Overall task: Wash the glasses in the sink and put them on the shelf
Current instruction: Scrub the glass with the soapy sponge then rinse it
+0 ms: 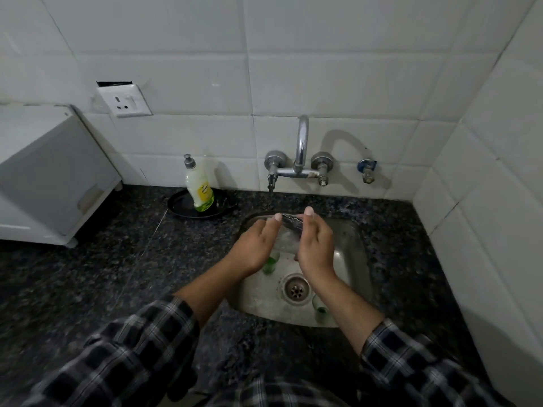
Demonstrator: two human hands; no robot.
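Observation:
Over the steel sink [349, 239], both my hands hold a clear glass [289, 233] tilted on its side, its wavy rim toward the wall. My left hand [255, 245] presses its left side, and my right hand [316, 246] wraps its right side. Below my left hand, a small glass with a green base [269, 264] stands in the basin. Another green-based glass [321, 311] stands at the front right of the basin, beside my right forearm. The tap [301, 148] arches from the wall above the sink. Whether water runs, I cannot tell.
A dish soap bottle [199, 186] stands in a black dish [182, 205] left of the sink on the dark granite counter [117, 274]. A white appliance [50, 177] sits at the far left. The drain [296, 289] shows in the basin. Tiled walls close the back and right.

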